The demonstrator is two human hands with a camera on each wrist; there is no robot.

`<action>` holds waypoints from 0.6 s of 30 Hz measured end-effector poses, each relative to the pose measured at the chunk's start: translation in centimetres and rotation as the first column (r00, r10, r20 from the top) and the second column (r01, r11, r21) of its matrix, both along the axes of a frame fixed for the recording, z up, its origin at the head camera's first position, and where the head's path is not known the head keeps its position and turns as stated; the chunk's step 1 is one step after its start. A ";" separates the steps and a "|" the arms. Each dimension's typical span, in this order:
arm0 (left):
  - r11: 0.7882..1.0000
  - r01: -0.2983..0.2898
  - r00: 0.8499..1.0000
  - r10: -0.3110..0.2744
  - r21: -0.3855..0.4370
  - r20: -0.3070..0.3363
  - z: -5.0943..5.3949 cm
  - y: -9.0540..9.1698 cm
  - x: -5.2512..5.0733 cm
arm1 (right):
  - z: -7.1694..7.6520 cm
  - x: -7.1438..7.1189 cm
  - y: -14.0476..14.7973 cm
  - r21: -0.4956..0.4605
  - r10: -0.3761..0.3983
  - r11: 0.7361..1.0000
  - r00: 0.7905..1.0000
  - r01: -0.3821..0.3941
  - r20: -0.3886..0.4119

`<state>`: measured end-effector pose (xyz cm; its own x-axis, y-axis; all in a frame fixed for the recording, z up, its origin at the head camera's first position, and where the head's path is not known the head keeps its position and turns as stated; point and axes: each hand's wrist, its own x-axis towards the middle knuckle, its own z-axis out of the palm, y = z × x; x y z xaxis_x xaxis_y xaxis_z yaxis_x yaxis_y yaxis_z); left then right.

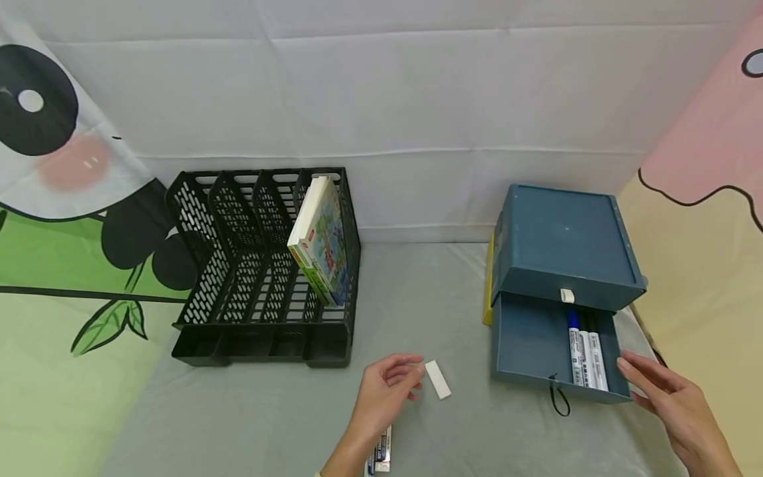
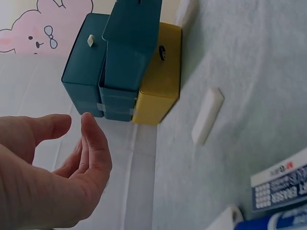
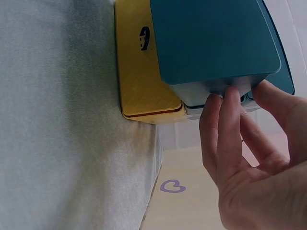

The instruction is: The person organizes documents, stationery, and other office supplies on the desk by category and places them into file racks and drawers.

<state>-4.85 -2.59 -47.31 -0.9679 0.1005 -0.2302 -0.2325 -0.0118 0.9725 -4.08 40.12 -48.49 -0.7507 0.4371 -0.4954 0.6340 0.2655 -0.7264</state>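
The blue drawer (image 1: 527,344) is pulled out beneath the upper blue drawer unit (image 1: 566,232). Several markers (image 1: 587,358) lie along its right side. My right hand (image 1: 679,404) holds the drawer's right wall near its front corner. In the right wrist view, that hand (image 3: 259,158) has its thumb at the rim and its fingers against the drawer's side (image 3: 216,43). My left hand (image 1: 384,391) hovers above the table with loosely bent fingers and nothing in them. Beside it lies a white block (image 1: 438,379), which the left wrist view shows apart from the hand (image 2: 76,167).
A black rack (image 1: 238,265) holds books (image 1: 324,245) in its right section. An eraser box (image 1: 384,450) and a blue-and-white item (image 1: 370,464) lie by my left forearm. The yellow box (image 3: 144,81) sits beside the blue drawers. A black loop (image 1: 560,402) hangs from the drawer's front.
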 end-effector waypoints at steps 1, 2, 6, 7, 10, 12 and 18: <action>1.000 -0.010 1.000 0.010 -0.007 0.000 -0.1 -0.2 0.1 | 0.0 0.0 0.0 -0.004 0.002 1.000 1.000 -0.002 -0.004; 1.000 -0.020 1.000 0.020 -0.017 0.000 -0.3 -0.4 0.3 | 0.1 0.0 0.0 -0.005 0.001 1.000 1.000 -0.001 -0.002; 0.997 -0.056 0.998 0.056 -0.049 0.014 -0.9 -1.6 0.9 | 0.2 0.0 -0.1 -0.006 0.004 1.000 1.000 -0.004 -0.003; 0.996 -0.068 0.997 0.069 -0.056 0.022 -1.0 -2.0 1.0 | 0.2 0.0 -0.1 -0.004 0.005 1.000 1.000 -0.005 -0.003; 0.991 -0.111 0.992 0.115 -0.079 0.050 -1.7 -3.0 1.5 | 0.2 0.0 -0.2 0.001 0.004 1.000 1.000 -0.004 -0.004; 0.988 -0.128 0.989 0.134 -0.088 0.064 -2.1 -3.7 1.8 | 0.3 0.0 -0.1 0.002 0.003 1.000 1.000 -0.003 -0.007; 0.982 -0.157 0.982 0.167 -0.108 0.087 -3.4 -5.3 2.8 | 0.3 0.0 -0.1 0.009 0.003 1.000 1.000 -0.003 -0.013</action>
<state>-2.05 -7.86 -50.69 -0.9428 -0.0839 -0.3226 -0.3267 0.0396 0.9443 -4.09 40.04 -48.24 -0.7583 0.4391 -0.4819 0.6238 0.2739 -0.7320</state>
